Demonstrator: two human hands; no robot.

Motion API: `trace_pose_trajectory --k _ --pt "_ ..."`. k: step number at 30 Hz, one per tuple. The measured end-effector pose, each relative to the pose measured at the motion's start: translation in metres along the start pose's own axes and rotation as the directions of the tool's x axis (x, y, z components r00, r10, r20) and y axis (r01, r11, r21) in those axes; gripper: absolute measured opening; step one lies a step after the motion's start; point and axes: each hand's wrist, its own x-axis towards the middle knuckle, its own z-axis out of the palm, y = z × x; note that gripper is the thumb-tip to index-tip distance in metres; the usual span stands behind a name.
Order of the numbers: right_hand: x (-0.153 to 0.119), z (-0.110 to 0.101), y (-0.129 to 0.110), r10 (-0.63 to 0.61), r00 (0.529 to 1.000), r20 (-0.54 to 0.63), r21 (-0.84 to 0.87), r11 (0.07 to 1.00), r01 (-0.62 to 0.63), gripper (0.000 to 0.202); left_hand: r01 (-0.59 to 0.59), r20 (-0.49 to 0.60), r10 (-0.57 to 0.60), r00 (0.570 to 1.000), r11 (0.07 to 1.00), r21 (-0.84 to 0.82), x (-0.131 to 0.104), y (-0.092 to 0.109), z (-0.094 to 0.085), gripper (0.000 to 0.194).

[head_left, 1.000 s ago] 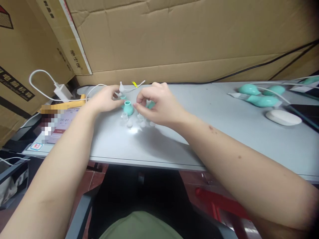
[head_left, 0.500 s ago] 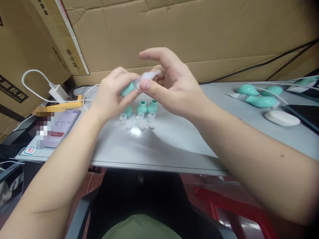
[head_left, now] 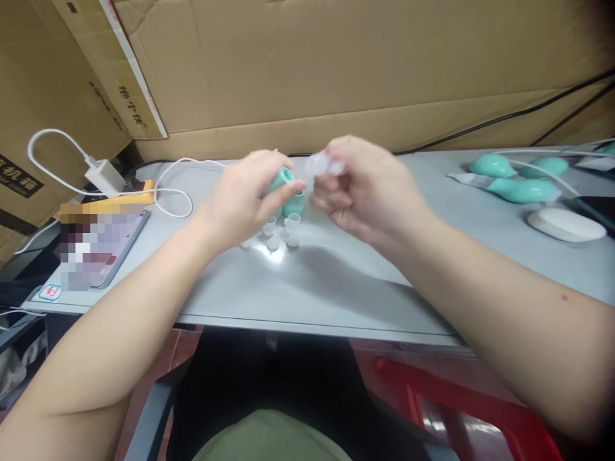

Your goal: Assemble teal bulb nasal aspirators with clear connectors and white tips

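My left hand (head_left: 245, 195) is closed round a teal bulb (head_left: 284, 177), its round opening showing between thumb and fingers. To its right, my right hand (head_left: 360, 186) pinches a translucent plastic piece (head_left: 319, 166), blurred by motion. The bulb and the piece are apart. Below my left hand, another teal bulb (head_left: 293, 205) stands on the table, others being mostly hidden. In front of it are a clear small cup (head_left: 292, 222) with a side tab, a second such cup (head_left: 270, 225), and small round translucent pieces (head_left: 272, 244).
On the grey table (head_left: 307, 294), several teal bulbs (head_left: 523, 189) and a white oval case (head_left: 565, 225) lie at right. At left are a phone (head_left: 120, 250), a white charger (head_left: 106, 177) and a looped cable. Cardboard (head_left: 288, 77) stands behind; a red stool (head_left: 456, 390) is below.
My hands have moved apart, and the translucent piece has come away from the held bulb in my right hand. My right fingers have closed. My left hand has shifted right over the standing bulbs.
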Motion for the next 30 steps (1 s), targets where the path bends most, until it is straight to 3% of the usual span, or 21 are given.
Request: trace_pose_trajectory --k 2,4,7,10,14,17,21,27,30 --pt "0.014 -0.018 -0.008 0.004 0.992 -0.129 0.102 0.995 0.009 0.035 0.074 -0.094 -0.08 0.992 0.995 -0.062 -0.003 0.0 -0.008 0.034" --pt "0.029 -0.037 -0.009 -0.022 0.969 -0.245 0.121 0.991 0.053 0.03 0.128 -0.107 -0.143 0.984 0.982 -0.138 -0.004 0.001 -0.015 0.039" --pt "0.043 -0.061 0.003 -0.089 0.938 -0.334 0.042 0.993 0.109 0.031 0.131 0.007 -0.133 0.991 0.971 -0.197 0.005 0.007 -0.018 0.033" --pt "0.045 -0.07 0.019 -0.107 0.957 -0.268 -0.101 0.991 0.083 0.03 0.026 0.081 -0.01 0.997 0.98 -0.196 0.024 0.018 -0.01 0.024" --pt "0.044 -0.07 0.026 -0.142 0.953 -0.268 -0.108 0.987 0.116 0.032 -0.048 0.122 0.073 0.99 0.979 -0.198 0.053 0.032 0.004 0.023" --pt "0.046 -0.072 0.026 -0.171 0.939 -0.299 -0.127 0.982 0.138 0.033 0.02 0.224 0.03 0.974 0.975 -0.221 0.068 0.038 0.014 0.019" --pt "0.047 -0.075 0.028 -0.189 0.94 -0.283 -0.168 0.975 0.145 0.036 0.11 0.317 -0.072 0.946 0.989 -0.104 0.074 0.041 0.028 0.016" --pt "0.044 -0.07 0.03 -0.204 0.938 -0.281 -0.215 0.966 0.145 0.033 0.023 0.415 -0.084 0.906 0.988 0.15 0.073 0.037 0.046 0.026" --pt "0.044 -0.071 0.031 -0.202 0.944 -0.26 -0.259 0.957 0.133 0.041 -0.001 0.436 -0.078 0.897 0.984 0.179 0.07 0.034 0.046 0.032"
